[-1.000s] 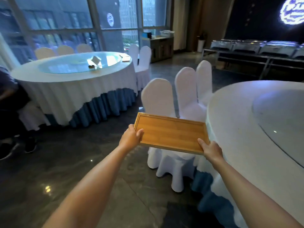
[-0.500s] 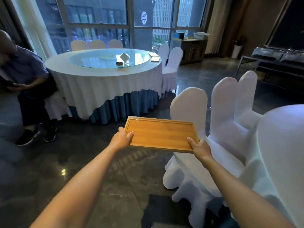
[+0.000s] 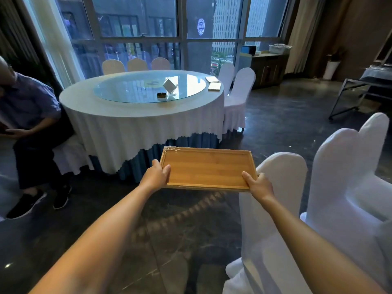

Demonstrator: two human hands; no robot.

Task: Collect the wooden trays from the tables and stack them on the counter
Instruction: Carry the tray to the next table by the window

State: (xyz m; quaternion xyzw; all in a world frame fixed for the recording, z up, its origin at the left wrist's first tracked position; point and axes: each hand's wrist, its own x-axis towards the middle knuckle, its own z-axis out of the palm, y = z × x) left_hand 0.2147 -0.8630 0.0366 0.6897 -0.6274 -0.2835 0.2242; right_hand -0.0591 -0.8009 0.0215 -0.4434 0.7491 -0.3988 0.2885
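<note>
In the head view, one wooden tray (image 3: pixel 206 168) was off the tables and in the air, carried level in front of the person over the dark floor (image 3: pixel 180 230); the left hand (image 3: pixel 156 177) gripped its near left corner, thumb on top of the rim and fingers curled beneath, while the right hand (image 3: pixel 259 184) clasped the near right corner in the same way. By my reckoning the task stood partway: a tray had been picked up, but no stack was visible and the tray had not been set down on any counter. Beyond the fingertips stood a round table (image 3: pixel 142 107) draped in white cloth, and on its far right edge lay two flat pale rectangles (image 3: pixel 213 82) that might be more trays, though they were too small to tell. A sideboard (image 3: pixel 268 66) by the window, farther off past the right hand, could be the counter; that was only a guess. The tray itself was a shallow rectangle of honey-coloured wood with a raised rim, empty, and seemingly wrapped in clear film that wrinkled at the far left corner. Covered chairs (image 3: pixel 280 187) stood just beside the right hand.
</note>
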